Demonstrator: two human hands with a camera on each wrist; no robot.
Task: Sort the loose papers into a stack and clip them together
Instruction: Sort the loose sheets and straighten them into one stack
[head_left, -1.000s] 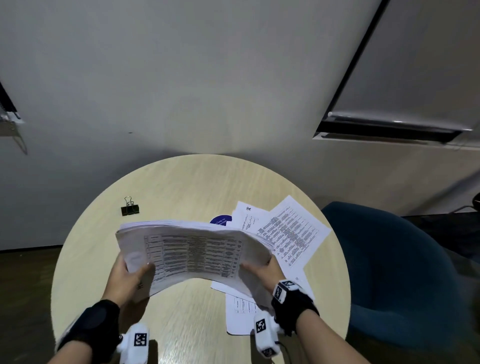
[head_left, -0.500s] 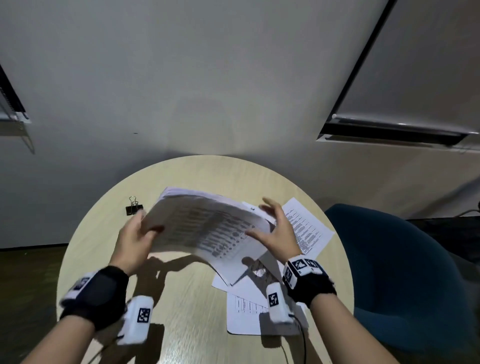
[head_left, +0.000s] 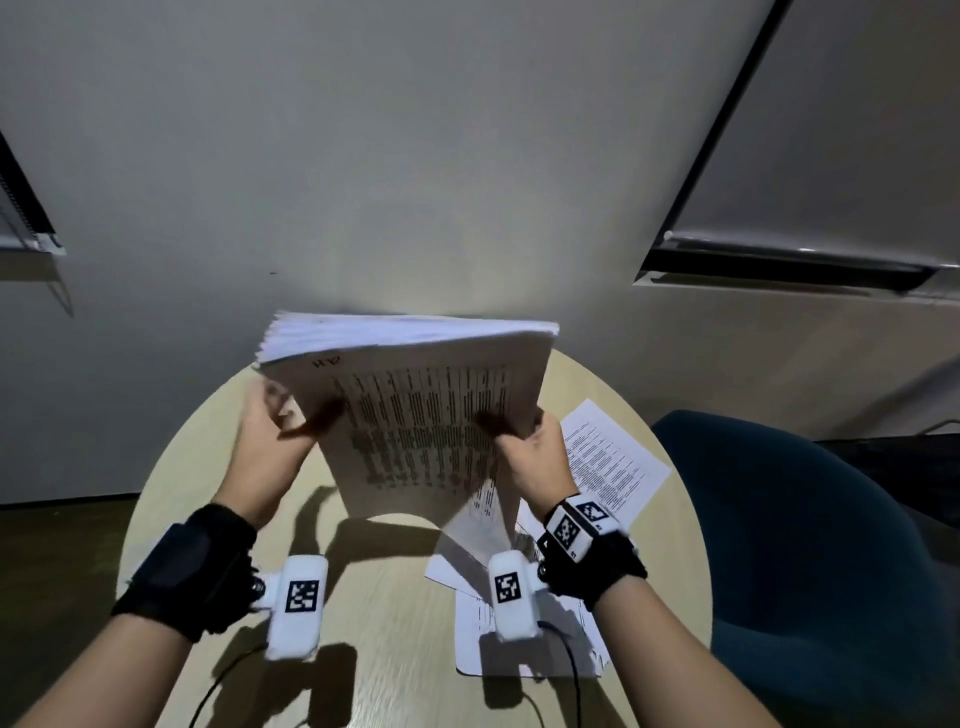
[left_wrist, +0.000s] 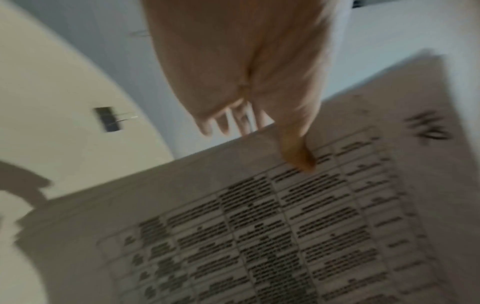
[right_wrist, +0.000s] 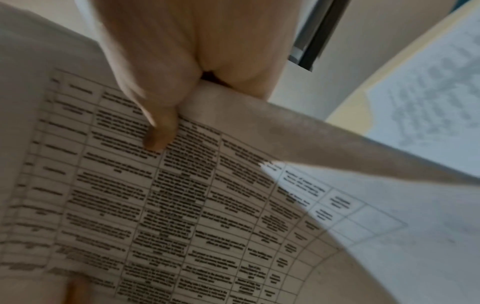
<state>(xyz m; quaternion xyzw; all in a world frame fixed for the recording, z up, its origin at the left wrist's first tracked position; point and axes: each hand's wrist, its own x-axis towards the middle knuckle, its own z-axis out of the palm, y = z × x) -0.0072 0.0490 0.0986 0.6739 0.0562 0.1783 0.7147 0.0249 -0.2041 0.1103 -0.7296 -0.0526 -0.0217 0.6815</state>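
Note:
A thick stack of printed papers (head_left: 415, 415) stands nearly upright above the round wooden table (head_left: 374, 623), its top edge fanned. My left hand (head_left: 270, 421) grips its left side, thumb on the front sheet and fingers behind. My right hand (head_left: 535, 447) grips the right side the same way. The wrist views show the stack (left_wrist: 285, 226) (right_wrist: 155, 195) with each thumb pressed on the printed grid. A black binder clip (left_wrist: 107, 119) lies on the table beyond my left hand; the stack hides it in the head view. Loose sheets (head_left: 608, 457) lie on the table at the right.
More loose sheets (head_left: 478, 634) lie under my right wrist near the table's front. A dark blue chair (head_left: 810, 545) stands right of the table. A grey wall rises behind the table, with a dark-framed panel at the upper right.
The stack has swung from lying low over the table to standing nearly upright. Both hands rose with it, and my right hand moved from resting on top to gripping its right edge.

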